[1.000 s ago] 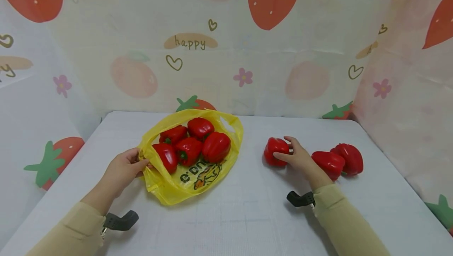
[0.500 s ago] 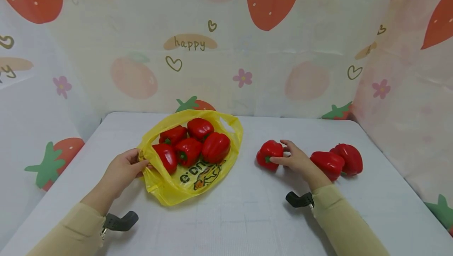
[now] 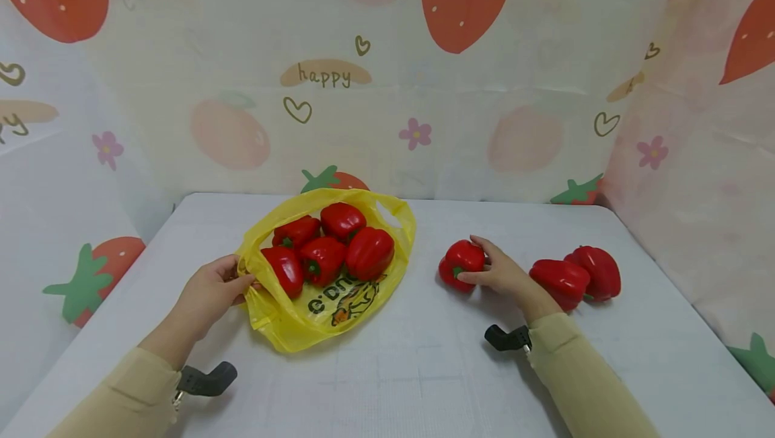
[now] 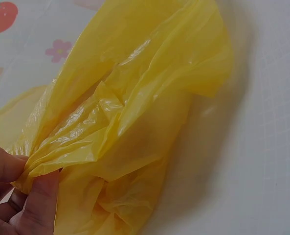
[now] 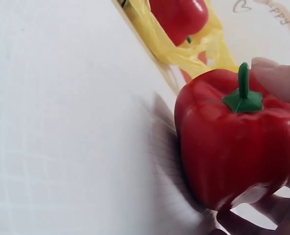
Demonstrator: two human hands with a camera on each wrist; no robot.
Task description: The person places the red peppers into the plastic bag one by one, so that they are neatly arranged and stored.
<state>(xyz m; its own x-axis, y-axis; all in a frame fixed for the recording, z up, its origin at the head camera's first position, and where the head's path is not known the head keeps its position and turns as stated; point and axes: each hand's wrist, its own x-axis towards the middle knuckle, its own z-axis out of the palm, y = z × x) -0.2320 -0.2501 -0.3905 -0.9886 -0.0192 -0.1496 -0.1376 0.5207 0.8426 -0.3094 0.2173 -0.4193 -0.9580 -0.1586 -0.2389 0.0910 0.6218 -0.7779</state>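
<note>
My left hand (image 3: 210, 290) pinches the left rim of a yellow plastic bag (image 3: 272, 327); in the left wrist view the film gathers in creases between thumb and fingers (image 4: 41, 198). Several red bell peppers, one of them a front pepper (image 3: 323, 260), lie inside the bag's wide mouth. To the right of the bag, my right hand (image 3: 505, 278) holds a single red bell pepper (image 3: 454, 266) close over the table. Seen from the right wrist, this pepper (image 5: 237, 152) has its green stem up, the thumb (image 5: 277, 81) beside the stem and the other fingers curled under the far side.
Two more red bell peppers, a nearer one (image 3: 560, 283) and a farther one (image 3: 599, 273), lie together right of my right hand. All of it rests on a white table (image 3: 387, 391), with strawberry-printed sheets (image 3: 460, 149) hanging behind and along both sides.
The right hand's pepper has shifted slightly left and turned so that its stem faces me. My right thumb and fingers have moved closer around it. The left hand and bag stay put.
</note>
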